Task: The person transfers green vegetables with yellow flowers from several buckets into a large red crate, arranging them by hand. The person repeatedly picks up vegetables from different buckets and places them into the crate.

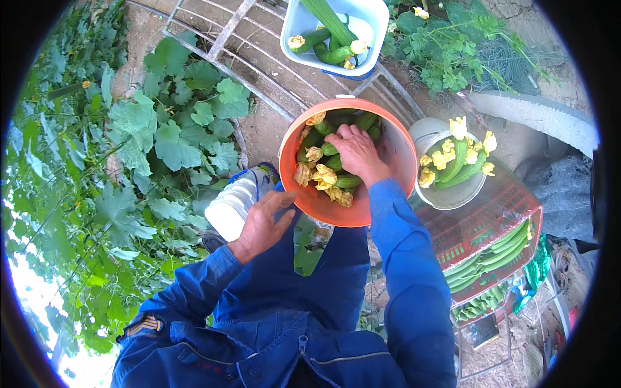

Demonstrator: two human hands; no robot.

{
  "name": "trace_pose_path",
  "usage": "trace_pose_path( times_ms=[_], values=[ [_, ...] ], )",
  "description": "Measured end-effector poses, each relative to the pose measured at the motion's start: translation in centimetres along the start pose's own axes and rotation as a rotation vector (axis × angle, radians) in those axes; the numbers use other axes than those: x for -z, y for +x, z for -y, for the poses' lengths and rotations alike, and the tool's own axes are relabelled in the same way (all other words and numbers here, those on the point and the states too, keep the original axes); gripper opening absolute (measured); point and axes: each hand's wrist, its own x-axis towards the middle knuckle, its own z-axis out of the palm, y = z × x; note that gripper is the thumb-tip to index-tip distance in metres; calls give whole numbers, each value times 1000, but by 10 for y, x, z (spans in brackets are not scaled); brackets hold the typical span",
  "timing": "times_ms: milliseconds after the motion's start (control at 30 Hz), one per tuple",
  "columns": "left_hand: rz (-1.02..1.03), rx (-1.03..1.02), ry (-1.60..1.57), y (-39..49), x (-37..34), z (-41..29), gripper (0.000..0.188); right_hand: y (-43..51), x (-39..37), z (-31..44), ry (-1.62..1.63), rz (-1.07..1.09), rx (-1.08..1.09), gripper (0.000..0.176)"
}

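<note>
An orange-lined bucket (296, 145) stands before me, holding green luffa gourds (335, 162), several with wilted yellow flowers. My right hand (351, 148) reaches down into it, its fingers among the gourds. Its fingertips are partly hidden, so I cannot tell whether it grips one. My left hand (264, 220) is by the bucket's lower left rim, thumb apart from the fingers. Those fingers reach the rim, and nothing shows between them and the thumb. Right of the orange bucket, a smaller whitish bucket (451, 201) contains more flowered gourds (453, 165).
A pale rectangular tub (288, 34) with gourds sits on a metal rack (233, 29). At right, a red plastic crate (485, 194) has long green gourds (495, 257) inside. White plastic ware (230, 208) lies left of my leg. Leafy vines (179, 131) fill the left side.
</note>
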Motion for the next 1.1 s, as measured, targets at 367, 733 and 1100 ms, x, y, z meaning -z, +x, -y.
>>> trace_pose_path(
  times_ms=[367, 733, 1100],
  values=[
    [95, 4, -36, -10, 7, 9, 37, 18, 10, -15, -71, 211, 66, 43],
    [396, 546, -1188, 28, -68, -71, 70, -146, 103, 53, 419, -749, -117, 50],
    [396, -107, -835, 17, -207, -275, 58, -421, 87, 109, 1632, -910, -527, 62]
  ],
)
